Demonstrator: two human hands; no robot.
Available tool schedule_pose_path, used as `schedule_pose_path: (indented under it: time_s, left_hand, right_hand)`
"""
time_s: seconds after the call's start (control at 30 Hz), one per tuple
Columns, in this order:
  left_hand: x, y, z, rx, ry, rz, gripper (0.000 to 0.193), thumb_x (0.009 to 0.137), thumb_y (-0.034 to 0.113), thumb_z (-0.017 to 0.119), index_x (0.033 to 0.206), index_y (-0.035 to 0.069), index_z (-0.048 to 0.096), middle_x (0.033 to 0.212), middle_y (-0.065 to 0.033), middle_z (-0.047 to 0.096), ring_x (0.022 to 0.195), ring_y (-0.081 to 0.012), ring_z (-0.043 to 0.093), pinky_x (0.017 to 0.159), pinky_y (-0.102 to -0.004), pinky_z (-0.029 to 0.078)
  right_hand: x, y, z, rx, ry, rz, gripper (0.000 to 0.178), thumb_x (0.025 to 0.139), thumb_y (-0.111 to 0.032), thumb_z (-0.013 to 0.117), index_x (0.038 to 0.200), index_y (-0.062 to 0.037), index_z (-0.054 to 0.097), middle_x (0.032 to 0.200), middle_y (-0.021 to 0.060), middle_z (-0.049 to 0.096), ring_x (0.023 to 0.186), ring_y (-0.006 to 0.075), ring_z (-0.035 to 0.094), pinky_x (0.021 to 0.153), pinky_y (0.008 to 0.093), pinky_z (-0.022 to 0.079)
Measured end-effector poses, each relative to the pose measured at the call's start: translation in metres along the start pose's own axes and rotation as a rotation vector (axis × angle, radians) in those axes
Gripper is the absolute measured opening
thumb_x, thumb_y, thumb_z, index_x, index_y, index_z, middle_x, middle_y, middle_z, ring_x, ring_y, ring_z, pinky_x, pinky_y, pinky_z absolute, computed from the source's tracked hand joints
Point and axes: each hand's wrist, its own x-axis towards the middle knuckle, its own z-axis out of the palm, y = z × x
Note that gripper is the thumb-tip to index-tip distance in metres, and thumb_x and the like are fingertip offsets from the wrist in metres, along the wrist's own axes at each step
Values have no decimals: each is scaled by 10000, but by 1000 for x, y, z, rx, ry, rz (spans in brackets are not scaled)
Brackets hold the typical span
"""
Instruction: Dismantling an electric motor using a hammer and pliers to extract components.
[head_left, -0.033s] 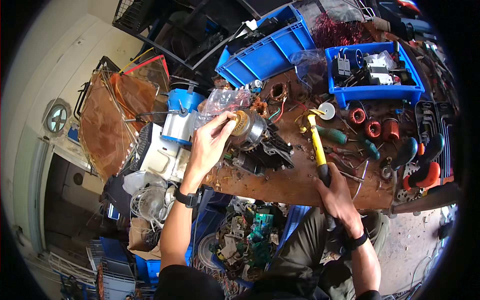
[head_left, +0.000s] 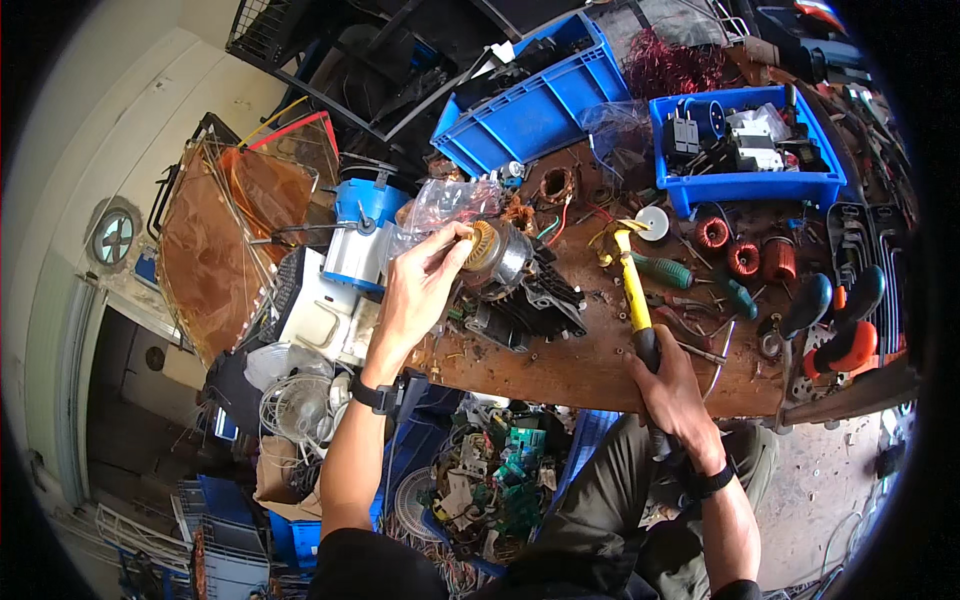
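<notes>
At the end of a motor [head_left: 505, 262] with a silvery round body, my left hand [head_left: 415, 282] is closed in a pinch. The fingertips meet at the middle of its copper commutator ring [head_left: 484, 243]. A black finned housing [head_left: 528, 312] lies beneath and beside the motor on the bench. My right hand [head_left: 672, 385] is wrapped round the black grip of a hammer [head_left: 636, 288] with a yellow shaft. The hammer's head points away from me, over the bench and right of the motor. A green-handled screwdriver [head_left: 664, 270] lies close to the hammer's head.
Red copper coils [head_left: 744, 260], pliers [head_left: 688, 318] and more tools cover the bench's right side. A blue bin [head_left: 755, 190] of parts stands behind them, another blue crate [head_left: 520, 130] further left. Left stands a blue-and-silver cylinder [head_left: 353, 240]; below the wooden bench edge [head_left: 580, 392] are circuit boards [head_left: 520, 465].
</notes>
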Motion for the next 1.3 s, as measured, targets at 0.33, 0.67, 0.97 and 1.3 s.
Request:
schedule_pose_path:
  time_s: [0.33,0.67,0.97,1.3]
  left_hand:
    - [0,0,40,193,81,31,691,834,433,854,1307,37,544,1192,-133,675,1115,-231,650,964,-380,517]
    - [-10,-15,22,-54,-96,114,667,799,277,910,1330,76,561,1199,-54,668,1125,-159,632,1015,-338,498]
    - [-8,-27,11,-238,-257,156,809,746,229,947,1390,92,476,1429,-72,573,1311,-189,544,1148,-369,413]
    - [-21,-27,9,-216,-244,240,807,749,195,941,1387,68,464,1448,-120,556,1343,-227,530,1157,-398,410]
  right_hand:
    - [-3,-7,3,-81,61,-77,327,958,-224,660,1107,31,519,768,186,562,718,239,519,696,406,451]
    - [-3,3,5,-150,116,-195,368,935,-244,671,1105,46,523,822,219,599,754,288,562,743,424,478]
    - [-2,-5,6,-83,53,-54,365,940,-240,663,1124,42,524,808,198,586,743,262,535,729,409,472]
    - [-3,-7,10,-187,88,-139,363,946,-227,670,1148,36,524,816,180,573,740,247,522,711,397,461]
